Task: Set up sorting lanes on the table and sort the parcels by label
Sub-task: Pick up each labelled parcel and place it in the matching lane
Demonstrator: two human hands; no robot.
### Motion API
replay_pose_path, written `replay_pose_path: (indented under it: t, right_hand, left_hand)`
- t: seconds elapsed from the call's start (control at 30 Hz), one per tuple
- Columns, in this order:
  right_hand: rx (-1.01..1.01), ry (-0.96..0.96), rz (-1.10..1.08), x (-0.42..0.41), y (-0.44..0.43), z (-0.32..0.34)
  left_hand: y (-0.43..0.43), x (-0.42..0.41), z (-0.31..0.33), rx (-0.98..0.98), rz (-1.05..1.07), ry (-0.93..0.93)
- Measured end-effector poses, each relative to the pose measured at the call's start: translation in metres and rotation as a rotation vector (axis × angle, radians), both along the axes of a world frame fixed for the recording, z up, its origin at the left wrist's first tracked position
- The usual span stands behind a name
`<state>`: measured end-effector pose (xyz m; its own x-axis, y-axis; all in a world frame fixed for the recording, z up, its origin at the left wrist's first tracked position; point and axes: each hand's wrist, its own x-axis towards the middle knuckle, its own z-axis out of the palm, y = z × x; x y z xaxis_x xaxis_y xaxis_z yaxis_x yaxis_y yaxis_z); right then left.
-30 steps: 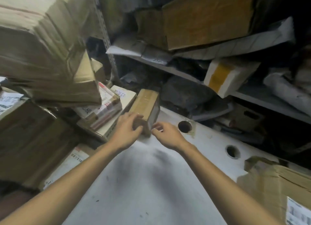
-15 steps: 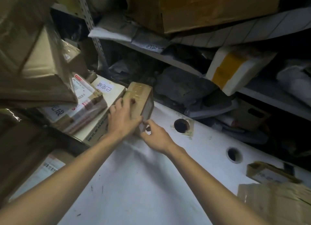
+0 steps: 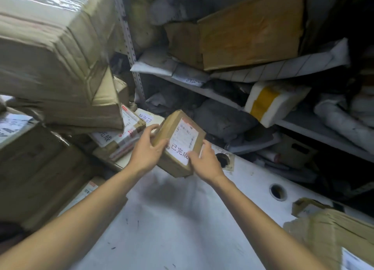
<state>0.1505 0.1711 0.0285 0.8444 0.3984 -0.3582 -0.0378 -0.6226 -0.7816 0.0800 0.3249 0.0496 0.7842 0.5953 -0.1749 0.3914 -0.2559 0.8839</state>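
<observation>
A small brown cardboard parcel (image 3: 179, 134) with a white shipping label and black handwritten characters is held tilted above the white table (image 3: 172, 229), label side facing me. My left hand (image 3: 147, 150) grips its left edge. My right hand (image 3: 204, 160) grips its lower right corner, fingers partly over the label. Just left of it lies a flat white-topped parcel (image 3: 145, 118) with handwriting, and on that a taped parcel (image 3: 121, 136) with red marks.
Large cardboard boxes (image 3: 50, 57) are stacked high at the left. A metal shelf (image 3: 303, 126) behind the table is crammed with grey bags, a foam box (image 3: 273, 101) and cartons. The table has two round holes (image 3: 278, 190). Another brown parcel (image 3: 334, 235) sits at the right front.
The small parcel was resting on its side at the table's back edge; both hands have lifted it and turned it so that its label faces up toward me.
</observation>
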Motion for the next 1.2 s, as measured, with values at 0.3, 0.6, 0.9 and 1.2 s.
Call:
replay_pose_path:
  t: [0.3,0.6,0.9,1.2]
  right_hand:
    - [0.217,0.056,-0.148,-0.054,-0.014,0.053]
    - [0.399,0.019,-0.175,-0.116,-0.059,0.088]
    - [0.386,-0.055,-0.198,-0.151,-0.132,0.106]
    - [0.368,-0.150,-0.203,-0.152,-0.215,0.118]
  left_hand:
    - [-0.025,-0.065,0.058,-0.059,-0.063,-0.128]
    - [-0.063,-0.129,0.087,-0.167,-0.118,-0.161]
    - [-0.127,-0.157,0.107,-0.191,-0.234,-0.084]
    - [-0.209,-0.154,0.119,-0.150,-0.309,-0.080]
